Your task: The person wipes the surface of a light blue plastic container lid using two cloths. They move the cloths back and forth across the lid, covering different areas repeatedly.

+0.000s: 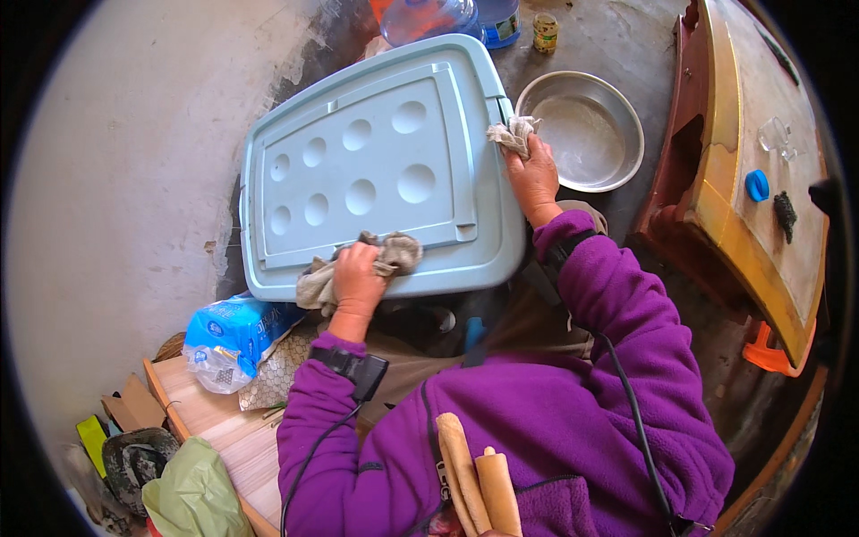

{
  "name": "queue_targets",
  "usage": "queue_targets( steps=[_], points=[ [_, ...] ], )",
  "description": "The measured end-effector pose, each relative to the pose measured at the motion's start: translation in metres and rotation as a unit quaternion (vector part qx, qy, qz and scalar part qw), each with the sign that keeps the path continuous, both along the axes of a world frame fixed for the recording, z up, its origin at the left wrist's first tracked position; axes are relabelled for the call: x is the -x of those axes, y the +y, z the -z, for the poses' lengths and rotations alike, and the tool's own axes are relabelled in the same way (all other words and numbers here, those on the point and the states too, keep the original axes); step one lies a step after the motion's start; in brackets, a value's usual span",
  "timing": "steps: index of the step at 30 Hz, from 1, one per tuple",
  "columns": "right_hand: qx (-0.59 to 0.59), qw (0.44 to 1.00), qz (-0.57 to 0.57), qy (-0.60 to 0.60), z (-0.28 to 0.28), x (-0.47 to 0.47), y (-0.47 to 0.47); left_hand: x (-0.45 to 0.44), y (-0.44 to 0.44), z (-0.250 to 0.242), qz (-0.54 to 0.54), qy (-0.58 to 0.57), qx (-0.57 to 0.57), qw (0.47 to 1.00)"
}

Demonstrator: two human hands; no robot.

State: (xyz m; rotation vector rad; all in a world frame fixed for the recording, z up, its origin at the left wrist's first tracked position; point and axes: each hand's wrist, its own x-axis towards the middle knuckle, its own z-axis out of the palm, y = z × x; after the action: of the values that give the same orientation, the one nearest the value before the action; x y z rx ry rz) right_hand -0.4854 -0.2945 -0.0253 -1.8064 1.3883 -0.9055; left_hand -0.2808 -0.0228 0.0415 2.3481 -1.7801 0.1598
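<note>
Before me is a large light-blue plastic storage box, its lid (342,168) marked with several round dimples. My left hand (359,275) presses a crumpled grey-beige cloth (400,254) on the lid's near edge. At the lid's right edge, my right hand (533,173) grips a smaller bunched pale cloth (515,134). Just to the right of that hand, a round metal basin (634,137) stands on the floor; what covers its bottom is hard to make out.
A low wooden table (731,144) at right bears a blue cap (757,185) and a clear glass item (774,134). Blue-tinted plastic bottles (429,20) and a jar (545,33) stand beyond the box. At left, a blue plastic package (231,332) rests by a wooden surface (218,416).
</note>
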Motion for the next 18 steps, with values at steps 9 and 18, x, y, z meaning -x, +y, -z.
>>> queue_targets(
  steps=[9, 18],
  points=[
    [0.006, 1.0, 0.01, -0.01, -0.001, 0.002, 0.0, 0.118, -0.092, 0.009, 0.096, -0.02, 0.045, 0.994],
    [-0.023, 1.0, -0.012, -0.001, -0.002, 0.004, 0.002, -0.024, 0.017, -0.004, -0.022, -0.016, -0.069, 0.997]
  ],
)
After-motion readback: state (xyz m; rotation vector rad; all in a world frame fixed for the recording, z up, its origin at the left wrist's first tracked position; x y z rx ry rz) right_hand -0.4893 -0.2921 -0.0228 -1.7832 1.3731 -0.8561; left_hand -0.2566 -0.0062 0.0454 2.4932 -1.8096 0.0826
